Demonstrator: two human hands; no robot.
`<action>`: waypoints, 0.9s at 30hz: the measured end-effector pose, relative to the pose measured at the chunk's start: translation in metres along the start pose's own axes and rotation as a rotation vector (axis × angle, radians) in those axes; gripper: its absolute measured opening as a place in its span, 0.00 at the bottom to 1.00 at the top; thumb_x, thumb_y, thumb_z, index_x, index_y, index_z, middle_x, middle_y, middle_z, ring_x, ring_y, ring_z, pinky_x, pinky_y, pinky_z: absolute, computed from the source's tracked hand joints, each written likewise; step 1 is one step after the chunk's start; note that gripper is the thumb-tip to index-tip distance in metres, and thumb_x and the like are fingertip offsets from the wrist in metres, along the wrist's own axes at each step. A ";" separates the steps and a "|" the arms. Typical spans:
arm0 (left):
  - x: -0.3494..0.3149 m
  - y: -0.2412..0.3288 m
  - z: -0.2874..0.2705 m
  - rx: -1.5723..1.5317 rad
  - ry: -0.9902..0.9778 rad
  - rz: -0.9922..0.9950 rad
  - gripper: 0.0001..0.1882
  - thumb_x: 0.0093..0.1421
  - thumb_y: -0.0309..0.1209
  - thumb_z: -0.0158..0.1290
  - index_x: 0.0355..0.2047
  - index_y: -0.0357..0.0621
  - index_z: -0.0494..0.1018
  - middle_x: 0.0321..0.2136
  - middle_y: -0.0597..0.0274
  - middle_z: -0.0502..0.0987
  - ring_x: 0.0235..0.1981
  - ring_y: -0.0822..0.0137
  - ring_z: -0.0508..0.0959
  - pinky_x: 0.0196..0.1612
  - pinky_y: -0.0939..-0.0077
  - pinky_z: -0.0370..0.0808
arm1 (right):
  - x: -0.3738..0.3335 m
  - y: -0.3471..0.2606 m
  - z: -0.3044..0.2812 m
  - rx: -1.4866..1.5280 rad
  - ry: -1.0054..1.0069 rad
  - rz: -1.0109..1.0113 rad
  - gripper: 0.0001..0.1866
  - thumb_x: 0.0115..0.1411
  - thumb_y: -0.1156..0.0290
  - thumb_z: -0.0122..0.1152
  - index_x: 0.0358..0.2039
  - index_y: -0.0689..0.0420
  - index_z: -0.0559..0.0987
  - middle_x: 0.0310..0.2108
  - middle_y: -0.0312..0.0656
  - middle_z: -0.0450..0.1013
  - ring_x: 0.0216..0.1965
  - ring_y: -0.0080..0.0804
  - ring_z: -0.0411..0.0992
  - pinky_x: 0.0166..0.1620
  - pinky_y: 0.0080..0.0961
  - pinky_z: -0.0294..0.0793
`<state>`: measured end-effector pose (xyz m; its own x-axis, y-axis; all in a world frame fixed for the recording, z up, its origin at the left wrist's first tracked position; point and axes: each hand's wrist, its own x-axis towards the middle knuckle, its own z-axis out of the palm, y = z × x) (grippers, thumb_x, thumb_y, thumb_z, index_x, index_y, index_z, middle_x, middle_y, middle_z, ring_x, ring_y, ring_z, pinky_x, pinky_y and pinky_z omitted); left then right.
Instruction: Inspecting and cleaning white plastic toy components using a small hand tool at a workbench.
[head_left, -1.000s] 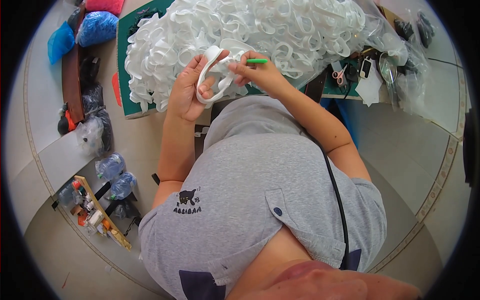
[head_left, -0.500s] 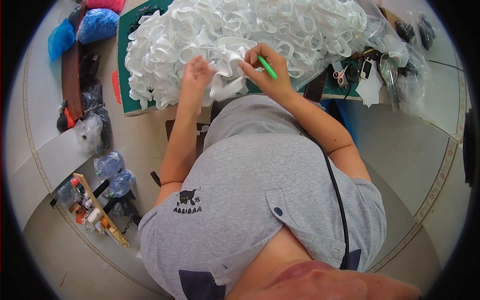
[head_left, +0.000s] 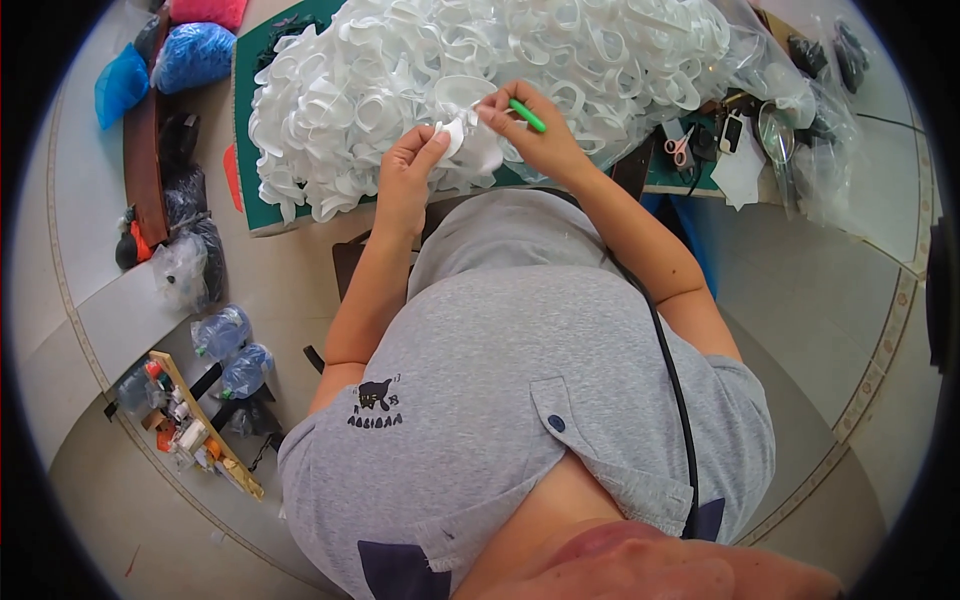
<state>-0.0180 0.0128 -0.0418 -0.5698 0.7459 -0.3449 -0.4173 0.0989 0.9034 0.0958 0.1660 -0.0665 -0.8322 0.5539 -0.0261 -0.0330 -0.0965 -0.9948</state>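
A big heap of white looped fabric bands (head_left: 350, 110) covers the green-topped table (head_left: 300, 222). At its near edge my left hand (head_left: 408, 178) pinches a white band (head_left: 456, 134) between thumb and fingers. Just to the right, my right hand (head_left: 540, 128) is closed, its fingertips at the same band. A slim bright green handle (head_left: 527, 115) sticks out of the right hand; its working end is hidden, so its kind cannot be told. The band hangs loosely between the two hands, above my lap.
On the table's right lie pink-handled scissors (head_left: 680, 150), a white paper piece (head_left: 739, 175) and clear plastic bags (head_left: 825, 165). Blue bags (head_left: 195, 55) sit at the far left. A wooden rack of small items (head_left: 200, 430) and large clear bottles (head_left: 245, 368) stand lower left.
My left hand, blurred and with fingers apart before, has moved slightly right and down and now pinches the white band. My right hand shifted slightly up and left, keeping the green handle.
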 end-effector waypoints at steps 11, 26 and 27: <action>-0.014 0.018 -0.003 0.315 -0.068 0.298 0.07 0.56 0.28 0.57 0.29 0.36 0.74 0.26 0.72 0.73 0.30 0.79 0.67 0.36 0.85 0.64 | 0.019 0.026 -0.015 0.065 -0.098 0.106 0.07 0.54 0.75 0.59 0.28 0.57 0.68 0.34 0.38 0.73 0.39 0.23 0.70 0.46 0.22 0.68; -0.024 0.023 0.000 0.623 0.074 0.309 0.09 0.54 0.28 0.59 0.31 0.35 0.74 0.37 0.61 0.78 0.35 0.72 0.74 0.42 0.78 0.69 | 0.033 0.016 0.007 0.382 0.094 0.070 0.11 0.55 0.76 0.63 0.26 0.55 0.66 0.29 0.37 0.74 0.30 0.22 0.72 0.34 0.17 0.69; -0.026 0.028 -0.005 0.552 -0.117 0.311 0.08 0.54 0.28 0.59 0.31 0.36 0.74 0.38 0.58 0.78 0.38 0.70 0.74 0.43 0.77 0.69 | 0.040 0.024 0.002 0.361 0.132 0.127 0.11 0.55 0.77 0.63 0.27 0.55 0.66 0.29 0.37 0.74 0.30 0.22 0.72 0.34 0.18 0.70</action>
<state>-0.0181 -0.0074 -0.0091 -0.5112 0.8583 -0.0439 0.1980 0.1673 0.9658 0.0603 0.1846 -0.0909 -0.7646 0.6182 -0.1825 -0.1462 -0.4421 -0.8850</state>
